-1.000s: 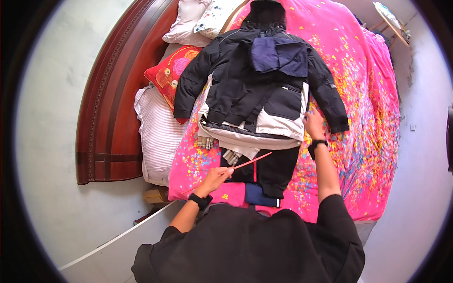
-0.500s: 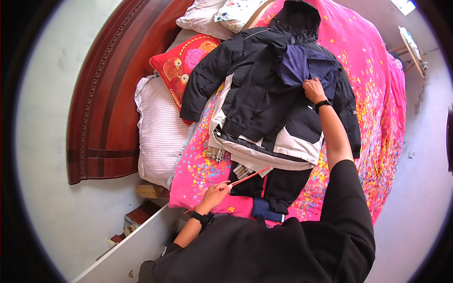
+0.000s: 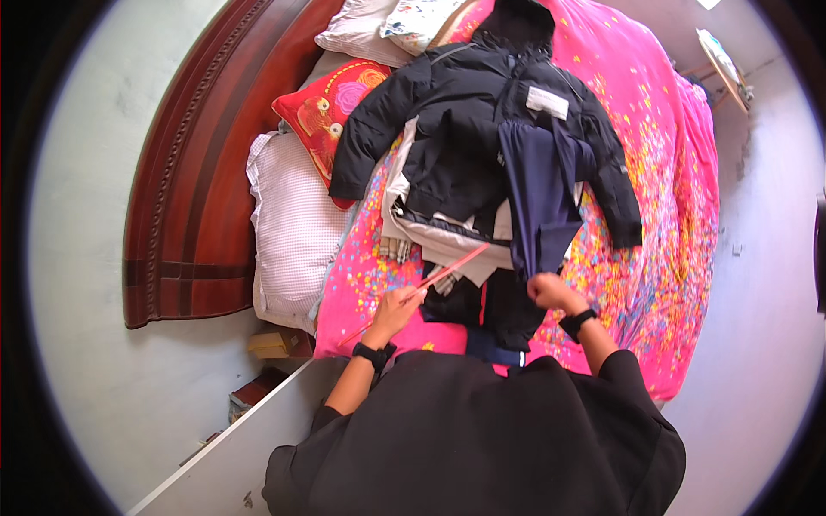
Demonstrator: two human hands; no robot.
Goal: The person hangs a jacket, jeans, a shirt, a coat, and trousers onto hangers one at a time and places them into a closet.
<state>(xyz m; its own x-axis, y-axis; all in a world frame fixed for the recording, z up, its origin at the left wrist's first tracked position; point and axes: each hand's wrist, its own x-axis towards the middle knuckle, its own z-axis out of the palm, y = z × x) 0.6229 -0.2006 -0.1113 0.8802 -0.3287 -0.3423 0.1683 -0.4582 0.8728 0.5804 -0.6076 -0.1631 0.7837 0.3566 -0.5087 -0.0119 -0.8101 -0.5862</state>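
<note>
Over the black puffer jacket on the flowered bed, the navy garment looks taut, probably because the right hand grips its near end; the left hand clasps a red rod.

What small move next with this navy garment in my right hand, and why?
Perhaps tug the navy garment straight: your right hand grips its near end, its far part lies creased over the black jacket, and your left hand holds a thin red item.
</note>
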